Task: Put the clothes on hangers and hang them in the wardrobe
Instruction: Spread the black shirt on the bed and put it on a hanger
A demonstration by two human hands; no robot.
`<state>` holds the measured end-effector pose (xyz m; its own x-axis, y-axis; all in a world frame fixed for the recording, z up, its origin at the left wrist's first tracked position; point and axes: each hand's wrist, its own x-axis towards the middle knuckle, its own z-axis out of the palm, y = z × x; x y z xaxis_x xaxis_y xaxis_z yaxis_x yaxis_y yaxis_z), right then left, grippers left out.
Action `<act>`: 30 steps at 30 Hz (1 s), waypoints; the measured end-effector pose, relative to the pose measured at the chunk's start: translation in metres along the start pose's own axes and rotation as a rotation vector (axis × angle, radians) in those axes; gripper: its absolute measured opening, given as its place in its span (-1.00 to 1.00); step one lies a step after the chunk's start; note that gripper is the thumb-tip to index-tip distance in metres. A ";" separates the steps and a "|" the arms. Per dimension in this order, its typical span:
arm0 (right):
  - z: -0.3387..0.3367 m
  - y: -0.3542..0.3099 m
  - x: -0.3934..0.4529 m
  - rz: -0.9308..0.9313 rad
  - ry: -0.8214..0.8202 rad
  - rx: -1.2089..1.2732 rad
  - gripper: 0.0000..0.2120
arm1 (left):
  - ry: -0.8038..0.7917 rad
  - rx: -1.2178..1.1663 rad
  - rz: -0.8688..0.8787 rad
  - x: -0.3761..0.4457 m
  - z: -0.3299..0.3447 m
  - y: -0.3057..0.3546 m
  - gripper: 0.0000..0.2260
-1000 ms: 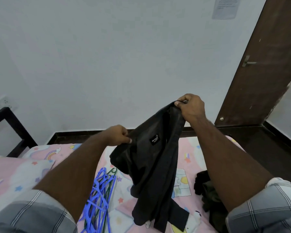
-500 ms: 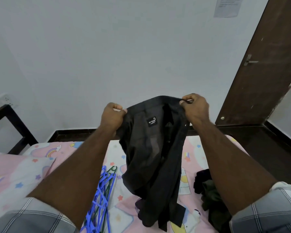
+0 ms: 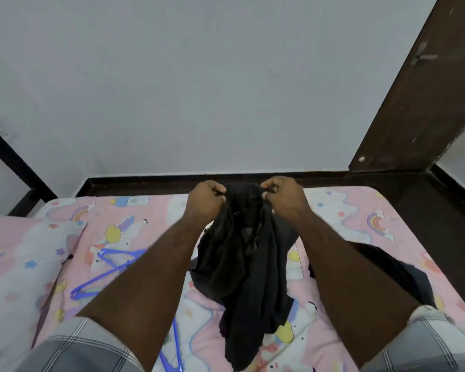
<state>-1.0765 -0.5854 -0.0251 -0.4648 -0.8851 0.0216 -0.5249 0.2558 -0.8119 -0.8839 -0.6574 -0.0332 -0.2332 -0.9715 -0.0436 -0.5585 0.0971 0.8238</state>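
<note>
while both hands (image 3: 205, 204) pinch black shirt (image 3: 243, 264), blue hangers (image 3: 110, 267) beside

Single view, head-worn, wide-angle. Looks forward and down from above bed (image 3: 360, 210), which fills lower half of frame. Both forearms enter from bottom corners, close to lens. White wall (image 3: 199, 89) across upper half, dark door (image 3: 427, 103) at upper right. Straight edges bow outward near frame borders.
</note>
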 end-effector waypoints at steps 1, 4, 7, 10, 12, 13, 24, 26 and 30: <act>0.009 0.013 -0.001 0.026 -0.032 -0.016 -0.82 | -0.027 0.003 -0.022 0.000 0.011 -0.012 -0.79; 0.038 0.061 -0.004 0.110 -0.081 -0.044 -0.77 | -0.087 0.012 -0.111 -0.003 0.042 -0.057 -0.65; 0.068 0.111 -0.010 0.148 -0.137 -0.077 -0.76 | -0.124 0.035 -0.158 -0.003 0.075 -0.103 -0.56; 0.093 0.146 -0.008 0.172 -0.149 -0.050 -0.69 | -0.113 -0.097 -0.141 0.005 0.109 -0.137 -0.52; 0.110 0.165 -0.002 0.219 -0.141 0.074 -0.61 | -0.100 -0.272 -0.176 0.012 0.130 -0.158 -0.45; 0.120 0.177 0.003 0.246 -0.145 0.118 -0.56 | -0.094 -0.342 -0.216 0.013 0.138 -0.168 -0.43; 0.171 0.259 0.000 0.439 -0.161 -0.030 -0.63 | 0.035 0.236 -0.438 0.001 0.181 -0.277 -0.53; 0.177 0.261 0.007 0.446 -0.212 -0.030 -0.59 | 0.061 0.237 -0.526 0.007 0.181 -0.287 -0.48; 0.205 0.264 0.016 0.462 -0.333 0.019 -0.45 | 0.018 0.047 -0.689 0.017 0.187 -0.303 -0.35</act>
<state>-1.0762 -0.6122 -0.3586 -0.3919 -0.7583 -0.5210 -0.3054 0.6414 -0.7038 -0.8674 -0.6633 -0.3894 0.2002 -0.8185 -0.5385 -0.6089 -0.5345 0.5861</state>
